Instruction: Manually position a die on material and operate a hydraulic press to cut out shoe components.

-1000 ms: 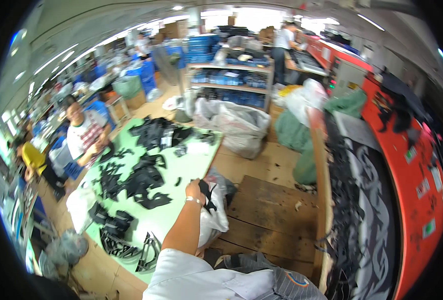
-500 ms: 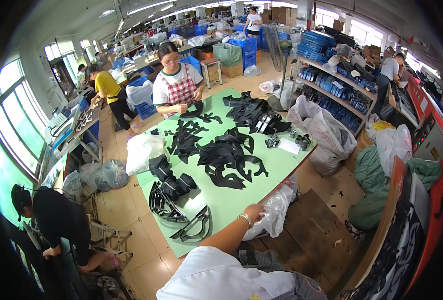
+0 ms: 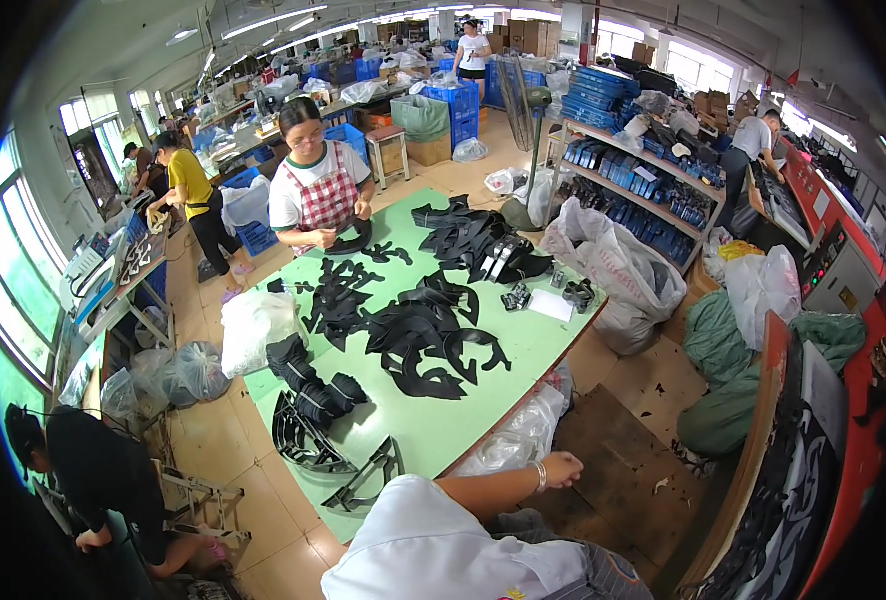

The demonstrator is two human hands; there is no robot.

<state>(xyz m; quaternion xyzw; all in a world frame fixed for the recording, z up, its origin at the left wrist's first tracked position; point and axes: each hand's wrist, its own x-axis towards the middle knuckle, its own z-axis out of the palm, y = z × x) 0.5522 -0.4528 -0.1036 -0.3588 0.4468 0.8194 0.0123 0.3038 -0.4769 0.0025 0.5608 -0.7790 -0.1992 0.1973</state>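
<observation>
My left hand [image 3: 562,470], with a bracelet on its wrist, is held out to the right over the floor beside the table's near edge. Its fingers look loosely curled together, and I see nothing in them. Nearest to it is a clear plastic bag [image 3: 519,434] hanging by the table edge, apart from the hand. My right hand is out of the picture. On the green table [image 3: 433,430] lie heaps of black curved pieces [image 3: 425,335]. Bundled black strips [image 3: 311,378] and black framed parts [image 3: 368,478] sit at its near left.
Across the table, a person in a checked apron [image 3: 331,200] handles a black curved piece [image 3: 351,238]. A white bag [image 3: 259,330] lies at the left edge. Full sacks [image 3: 618,275] and a shelf [image 3: 643,165] stand right, near a red machine [image 3: 843,235]. Another person [image 3: 103,480] bends at lower left.
My left hand has moved right and down, away from the plastic bag, and is now over the floor. The whole view has shifted, so the table appears farther left.
</observation>
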